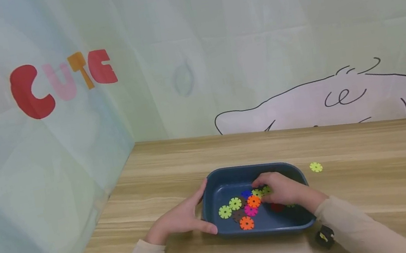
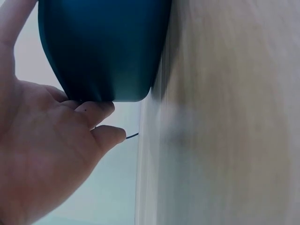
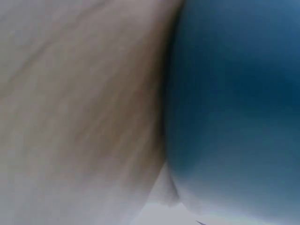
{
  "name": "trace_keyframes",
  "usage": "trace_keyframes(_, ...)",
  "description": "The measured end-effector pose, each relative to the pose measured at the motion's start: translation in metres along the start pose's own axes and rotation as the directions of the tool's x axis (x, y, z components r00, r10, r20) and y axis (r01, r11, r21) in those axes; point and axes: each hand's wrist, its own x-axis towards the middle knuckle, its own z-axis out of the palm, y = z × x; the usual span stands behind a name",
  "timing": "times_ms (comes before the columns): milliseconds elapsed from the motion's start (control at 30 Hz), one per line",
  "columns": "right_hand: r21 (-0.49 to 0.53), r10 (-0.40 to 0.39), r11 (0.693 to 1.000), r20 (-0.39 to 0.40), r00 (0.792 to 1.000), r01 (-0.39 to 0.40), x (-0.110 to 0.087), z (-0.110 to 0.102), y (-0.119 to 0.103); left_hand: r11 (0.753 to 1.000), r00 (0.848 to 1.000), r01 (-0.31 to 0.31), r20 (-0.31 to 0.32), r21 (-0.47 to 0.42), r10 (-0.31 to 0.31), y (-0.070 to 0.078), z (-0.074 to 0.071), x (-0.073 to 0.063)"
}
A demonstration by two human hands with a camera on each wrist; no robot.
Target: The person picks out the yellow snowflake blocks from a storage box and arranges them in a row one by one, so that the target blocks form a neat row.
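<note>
A dark blue plastic tub [image 1: 260, 229] sits on the wooden table with several notched plastic discs inside. My left hand [image 1: 183, 215] holds its left end, thumb at the near corner and fingers toward the far one. In the left wrist view the fingers of the left hand [image 2: 51, 126] bend against the tub wall [image 2: 103, 56]. Inside the tub, my right hand [image 1: 279, 187] reaches among the discs, thumb and fingers apart around green discs [image 1: 266, 190]. Near its thumb lies an orange disc [image 1: 253, 201]. The right wrist view shows mostly sleeve [image 3: 84, 103] and tub wall [image 3: 234, 103]; that hand is hidden there.
One yellow-green disc [image 1: 316, 167] lies on the table [image 1: 380, 173] beyond the tub's right end. Another orange disc [image 1: 246, 223] and light green discs [image 1: 225, 212] are in the tub's left half. A printed cloth [image 1: 160, 62] stands behind and left of the table.
</note>
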Motion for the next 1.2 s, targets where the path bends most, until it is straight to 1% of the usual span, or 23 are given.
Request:
trace_keyframes(433, -0.057, -0.014, 0.998, -0.010, 1.000, 0.014, 0.0033, 0.0025, 0.0009, 1.000, 1.000, 0.013, -0.006, -0.014, -0.013, 0.0000, 0.0009, 0.0002)
trace_keyframes(600, -0.070, -0.040, 0.997, -0.012, 0.999, 0.039, 0.0031, 0.0027, 0.0006, 1.000, 1.000, 0.019, -0.010, -0.007, -0.019, 0.0005, 0.0014, 0.0002)
trace_keyframes(800, -0.083, -0.054, 0.995, 0.014, 0.998, 0.054, 0.0039, 0.0023, -0.0022, 1.000, 1.000, 0.013, -0.014, -0.005, -0.013, -0.0006, 0.0013, 0.0002)
trace_keyframes(1033, -0.060, 0.011, 0.998, 0.056, 0.998, -0.008, 0.0039, 0.0022, -0.0040, 1.000, 1.000, 0.009, -0.018, 0.006, -0.009, -0.0015, 0.0014, 0.0006)
trace_keyframes(1200, -0.060, 0.032, 0.998, 0.043, 0.999, -0.029, 0.0030, 0.0019, -0.0038, 1.000, 1.000, 0.011, -0.014, 0.006, -0.011, -0.0008, 0.0020, 0.0005)
